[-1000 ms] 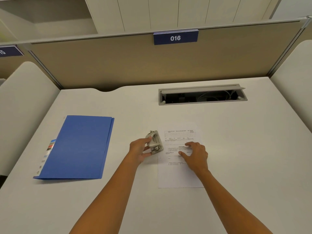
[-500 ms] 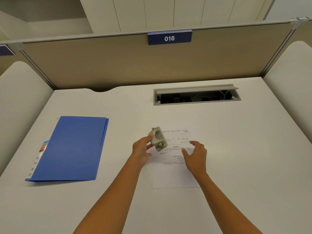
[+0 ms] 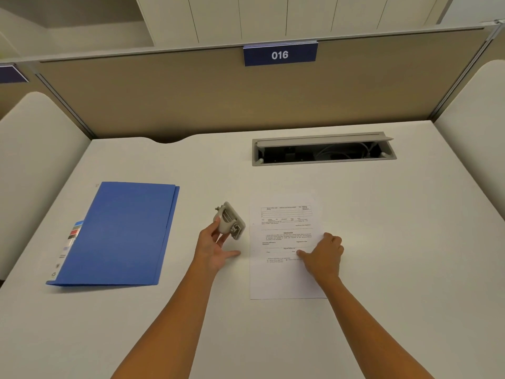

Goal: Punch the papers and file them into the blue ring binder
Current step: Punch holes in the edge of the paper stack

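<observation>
Left fingers: I see them holding the grey hole punch, tilted, lifted off the tabletop; thumb stretched out.
Right fingers: curled, pressing on the paper; I cannot tell if they pinch it.
Left hand: just left of the paper.
Right hand: on the sheet's right half.
Paper: 1 printed sheet, flat, middle of tabletop.
Blue ring binder: closed, flat, left side, apart from the punch.
Sign: 016.
</observation>
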Action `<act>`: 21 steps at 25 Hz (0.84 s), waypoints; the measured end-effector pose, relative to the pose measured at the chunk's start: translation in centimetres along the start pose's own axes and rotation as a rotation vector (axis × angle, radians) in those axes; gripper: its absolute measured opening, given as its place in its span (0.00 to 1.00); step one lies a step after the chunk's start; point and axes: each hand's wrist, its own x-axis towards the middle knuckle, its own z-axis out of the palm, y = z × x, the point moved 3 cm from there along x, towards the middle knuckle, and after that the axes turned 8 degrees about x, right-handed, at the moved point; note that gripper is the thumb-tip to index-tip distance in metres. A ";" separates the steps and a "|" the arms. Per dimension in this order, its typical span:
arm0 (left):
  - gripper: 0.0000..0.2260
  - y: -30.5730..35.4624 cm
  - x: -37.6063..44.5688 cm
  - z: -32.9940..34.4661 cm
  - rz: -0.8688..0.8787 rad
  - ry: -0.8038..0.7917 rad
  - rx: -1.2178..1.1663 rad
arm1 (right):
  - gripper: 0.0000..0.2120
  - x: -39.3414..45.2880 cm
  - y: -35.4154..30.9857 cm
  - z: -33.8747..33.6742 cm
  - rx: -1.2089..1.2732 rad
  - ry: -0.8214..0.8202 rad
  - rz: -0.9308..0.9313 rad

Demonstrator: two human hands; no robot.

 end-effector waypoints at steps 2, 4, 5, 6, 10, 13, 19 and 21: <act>0.11 -0.5 0.1 -0.1 -0.017 -0.016 -0.046 | 0.41 0.3 -0.5 -0.2 -0.047 -0.015 0.028; 0.12 -1.1 0.0 0.0 -0.026 -0.047 -0.074 | 0.41 0.4 -0.9 -0.4 -0.082 -0.026 0.062; 0.13 -1.5 0.0 0.2 -0.028 -0.060 -0.083 | 0.41 0.4 -1.1 -0.4 -0.089 -0.024 0.080; 0.13 -1.8 -0.1 0.3 -0.029 -0.069 -0.087 | 0.41 0.5 -1.2 -0.4 -0.093 -0.019 0.094; 0.09 -2.1 0.1 0.4 -0.035 -0.083 -0.093 | 0.42 0.4 -1.3 -0.3 -0.120 -0.018 0.128; 0.09 -1.8 0.2 0.3 -0.032 -0.078 -0.077 | 0.45 0.5 -1.1 -0.2 -0.095 -0.040 0.197; 0.13 -1.6 0.0 -0.3 -0.024 -0.055 -0.048 | 0.42 1.1 -1.0 -0.1 -0.100 -0.139 0.278; 0.12 -1.7 -0.1 -0.4 -0.024 -0.046 -0.041 | 0.40 1.1 -0.9 -0.1 -0.090 -0.150 0.236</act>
